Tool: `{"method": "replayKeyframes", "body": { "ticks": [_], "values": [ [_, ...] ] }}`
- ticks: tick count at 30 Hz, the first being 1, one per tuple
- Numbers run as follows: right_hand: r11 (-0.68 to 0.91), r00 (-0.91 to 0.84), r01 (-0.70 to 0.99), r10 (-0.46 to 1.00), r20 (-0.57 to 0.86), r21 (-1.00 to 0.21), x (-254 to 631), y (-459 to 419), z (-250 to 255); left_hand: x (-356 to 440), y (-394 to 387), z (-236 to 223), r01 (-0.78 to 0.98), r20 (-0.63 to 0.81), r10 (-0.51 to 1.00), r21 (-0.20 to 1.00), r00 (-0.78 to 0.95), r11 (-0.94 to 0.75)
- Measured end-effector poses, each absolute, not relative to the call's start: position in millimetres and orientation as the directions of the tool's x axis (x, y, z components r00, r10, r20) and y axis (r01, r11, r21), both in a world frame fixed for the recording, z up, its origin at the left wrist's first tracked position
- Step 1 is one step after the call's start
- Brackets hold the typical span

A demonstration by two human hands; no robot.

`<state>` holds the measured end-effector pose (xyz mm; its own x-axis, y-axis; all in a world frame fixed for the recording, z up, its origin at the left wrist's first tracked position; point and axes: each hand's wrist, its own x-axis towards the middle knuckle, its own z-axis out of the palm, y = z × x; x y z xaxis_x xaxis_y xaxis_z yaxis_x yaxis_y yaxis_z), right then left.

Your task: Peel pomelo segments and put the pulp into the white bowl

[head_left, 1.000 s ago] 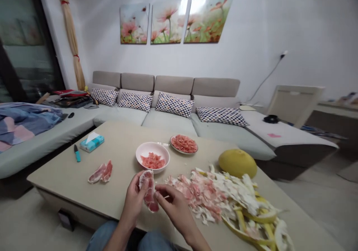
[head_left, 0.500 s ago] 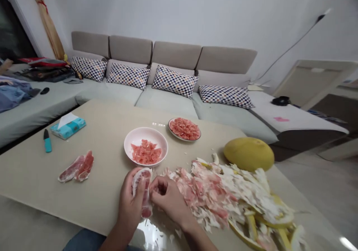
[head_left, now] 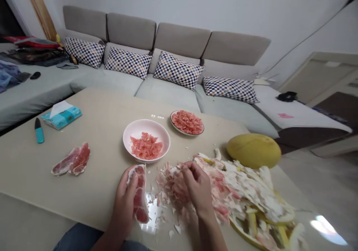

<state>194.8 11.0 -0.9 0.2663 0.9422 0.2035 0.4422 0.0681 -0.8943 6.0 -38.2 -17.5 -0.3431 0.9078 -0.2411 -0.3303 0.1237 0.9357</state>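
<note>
A pink pomelo segment (head_left: 140,195), partly covered by white membrane, is gripped in my left hand (head_left: 125,200) near the table's front edge. My right hand (head_left: 198,186) is over the heap of peel and membrane scraps (head_left: 223,180), fingers pinched together; whatever is between them is too small to make out. Just beyond my left hand stands a white bowl (head_left: 127,141) with peeled pink pulp (head_left: 147,146) inside. Farther back, a dark-rimmed plate (head_left: 179,129) carries more pulp (head_left: 188,121). Two pomelo segments (head_left: 73,161) lie together on the left.
A whole yellow pomelo (head_left: 253,150) sits behind the scraps. On the left of the table (head_left: 103,109) are a teal-handled knife (head_left: 39,132) and a tissue pack (head_left: 63,116). A grey sofa (head_left: 167,91) with checked cushions runs along the back.
My right hand has moved away from the segment, rightward onto the scrap heap. The left hand still holds the segment, now showing more bare pink flesh. The view has tilted down slightly.
</note>
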Motion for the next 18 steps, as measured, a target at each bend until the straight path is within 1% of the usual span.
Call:
{"method": "replayKeyframes", "body": {
  "ticks": [2,4,6,8,11,13,15,18],
  "values": [
    [0.056,0.259,0.568,0.935,0.243,-0.821,204.6,11.8,-3.6,6.1,-36.2,-20.8,-0.385,-0.277,0.914,0.911,-0.297,0.151],
    [0.031,0.165,0.702,0.965,0.205,-0.712,212.6,10.0,-5.8,5.7,-35.8,-22.1,-0.412,-0.290,0.918,0.897,-0.270,0.162],
    [0.063,0.052,0.764,0.986,0.159,-0.642,215.7,6.3,-4.2,4.9,-36.3,-20.8,-0.406,-0.288,0.924,0.898,-0.253,0.168],
    [0.143,-0.044,0.746,0.985,0.166,-0.650,211.0,2.0,3.2,4.2,-37.1,-18.1,-0.369,-0.260,0.932,0.916,-0.253,0.155],
    [0.248,-0.172,0.646,0.969,0.178,-0.722,190.3,-2.9,22.2,4.2,-38.1,-13.6,-0.282,-0.210,0.937,0.951,-0.278,0.129],
    [0.292,-0.251,0.570,0.952,0.176,-0.768,173.2,-3.3,34.4,4.8,-38.9,-11.4,-0.248,-0.227,0.934,0.956,-0.275,0.159],
    [0.302,-0.297,0.515,0.941,0.163,-0.802,158.5,-1.3,42.3,5.2,-39.5,-10.6,-0.245,-0.256,0.932,0.950,-0.257,0.193],
    [0.306,-0.340,0.490,0.929,0.145,-0.816,144.3,4.0,43.6,4.4,-39.2,-12.6,-0.261,-0.283,0.927,0.941,-0.245,0.218]
  ]
}}
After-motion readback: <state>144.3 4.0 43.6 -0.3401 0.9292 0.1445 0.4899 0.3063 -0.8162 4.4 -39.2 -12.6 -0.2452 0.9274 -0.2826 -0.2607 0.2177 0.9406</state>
